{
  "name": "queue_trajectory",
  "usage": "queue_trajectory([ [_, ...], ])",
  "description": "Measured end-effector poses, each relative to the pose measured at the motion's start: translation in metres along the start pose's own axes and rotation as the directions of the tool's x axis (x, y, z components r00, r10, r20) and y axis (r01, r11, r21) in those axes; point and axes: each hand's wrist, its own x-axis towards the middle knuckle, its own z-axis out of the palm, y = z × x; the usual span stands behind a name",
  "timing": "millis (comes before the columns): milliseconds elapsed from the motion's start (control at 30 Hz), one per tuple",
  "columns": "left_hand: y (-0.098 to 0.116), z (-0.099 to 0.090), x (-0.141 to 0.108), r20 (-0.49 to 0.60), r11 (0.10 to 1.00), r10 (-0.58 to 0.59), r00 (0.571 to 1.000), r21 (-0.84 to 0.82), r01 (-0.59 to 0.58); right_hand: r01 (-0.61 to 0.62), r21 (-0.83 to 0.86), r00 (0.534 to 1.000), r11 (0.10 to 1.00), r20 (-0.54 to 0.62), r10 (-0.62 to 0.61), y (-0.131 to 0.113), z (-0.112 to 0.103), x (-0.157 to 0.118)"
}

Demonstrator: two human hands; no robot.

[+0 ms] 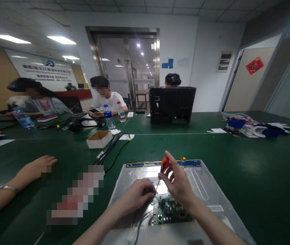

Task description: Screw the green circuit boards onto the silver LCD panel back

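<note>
My right hand (179,182) grips a screwdriver (164,164) by its orange and black handle, forefinger raised along the top. The thin shaft slants down to the upper left edge of a green circuit board (169,212). Close by that tip, my left hand (141,192) is closed, thumb and fingers pressed together; whatever they pinch is hidden. The board lies on a flat silvery metal panel (206,183), with a blue strip board (194,163) along its far edge. Dark cables (140,224) run from the board's left side towards me.
At left, a co-worker's hand (36,168) rests on the green table (262,163). Beyond stand an open cardboard box (99,140), black cables (113,144), bottles (108,115) and a black equipment frame (172,105). Bagged gloves (254,127) lie far right. Several people sit around the table.
</note>
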Motion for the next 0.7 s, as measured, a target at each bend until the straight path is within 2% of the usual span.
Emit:
queue_trajectory([
  [433,-0.0028,0.0025,-0.0004,-0.014,1.0,0.003,1.0,-0.009,-0.003,-0.047,0.026,0.999,0.999,0.001,0.047,-0.0045,-0.0005,-0.0007],
  [700,0.0011,0.0008,-0.0005,-0.024,1.0,0.004,1.0,-0.009,-0.004,-0.018,-0.029,0.999,0.999,-0.048,0.017,-0.0012,0.0031,-0.0048],
])
